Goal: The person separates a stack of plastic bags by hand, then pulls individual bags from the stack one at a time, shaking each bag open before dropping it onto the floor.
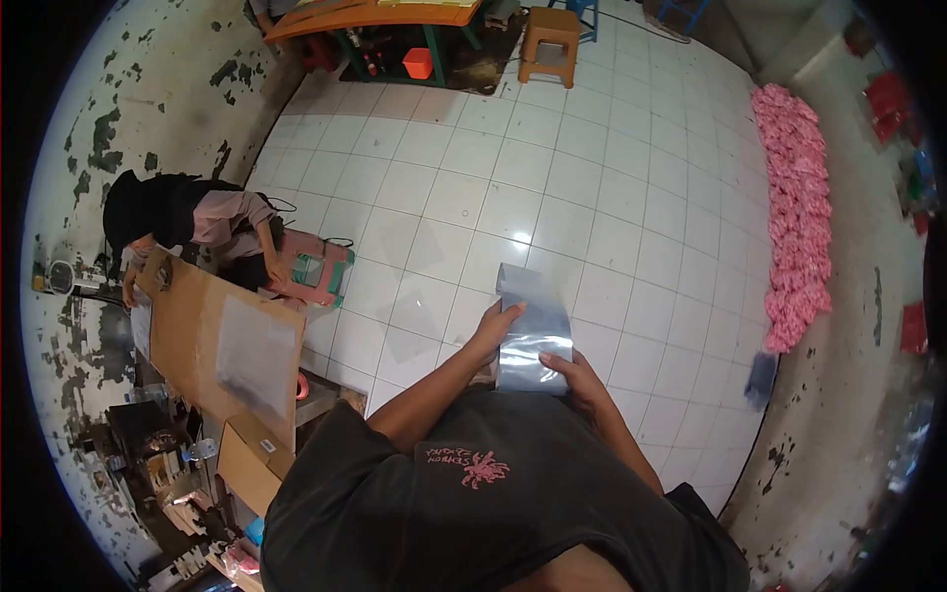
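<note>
A white-tiled floor (621, 187) spreads beyond the person's fingers (513, 312); translucent sheets (406, 321) lie flat left of them, pink bundles (795, 207) far right, and an orange stool (549, 35) well ahead.

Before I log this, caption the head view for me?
The left hand and right hand hold glossy grey sheeting above a white tiled floor, a co-worker beside a brown board.
</note>
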{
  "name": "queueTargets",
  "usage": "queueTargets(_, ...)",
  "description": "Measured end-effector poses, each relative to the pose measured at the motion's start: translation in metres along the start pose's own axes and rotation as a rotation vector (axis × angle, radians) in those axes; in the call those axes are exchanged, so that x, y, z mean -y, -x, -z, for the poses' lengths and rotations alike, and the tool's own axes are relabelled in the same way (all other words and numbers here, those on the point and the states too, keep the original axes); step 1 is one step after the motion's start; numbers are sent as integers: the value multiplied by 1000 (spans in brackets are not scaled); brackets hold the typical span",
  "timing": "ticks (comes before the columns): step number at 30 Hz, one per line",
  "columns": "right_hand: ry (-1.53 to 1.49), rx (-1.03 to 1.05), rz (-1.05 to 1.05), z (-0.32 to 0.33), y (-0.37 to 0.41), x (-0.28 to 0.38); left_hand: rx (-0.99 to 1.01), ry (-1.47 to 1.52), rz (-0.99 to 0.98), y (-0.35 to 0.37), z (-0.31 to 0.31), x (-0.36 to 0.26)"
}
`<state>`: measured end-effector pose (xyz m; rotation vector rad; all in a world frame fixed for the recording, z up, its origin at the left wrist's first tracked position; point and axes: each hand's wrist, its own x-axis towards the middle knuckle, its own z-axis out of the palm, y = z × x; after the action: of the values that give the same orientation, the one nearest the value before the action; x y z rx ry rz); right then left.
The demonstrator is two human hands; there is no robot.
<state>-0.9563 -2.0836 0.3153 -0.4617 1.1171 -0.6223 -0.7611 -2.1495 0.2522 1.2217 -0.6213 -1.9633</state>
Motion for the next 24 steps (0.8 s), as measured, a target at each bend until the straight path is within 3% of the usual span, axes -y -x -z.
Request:
queueTargets(10, 141, 140, -152, 53, -176, 175, -184, 166, 13, -190, 8, -76)
queueTargets(12, 121, 134, -150, 56, -218, 209, -252, -32, -50, -267, 41, -56)
queueTargets(16, 78, 155, -128, 78, -331, 264, -177, 201, 0, -358, 35, -154)
queueTargets(19, 102, 92, -26, 82, -409, 313, -166, 134, -15, -457, 52, -196)
queueTargets(24, 101, 51, 158, 96, -506, 367, -77, -14, -258, -550, 49, -287)
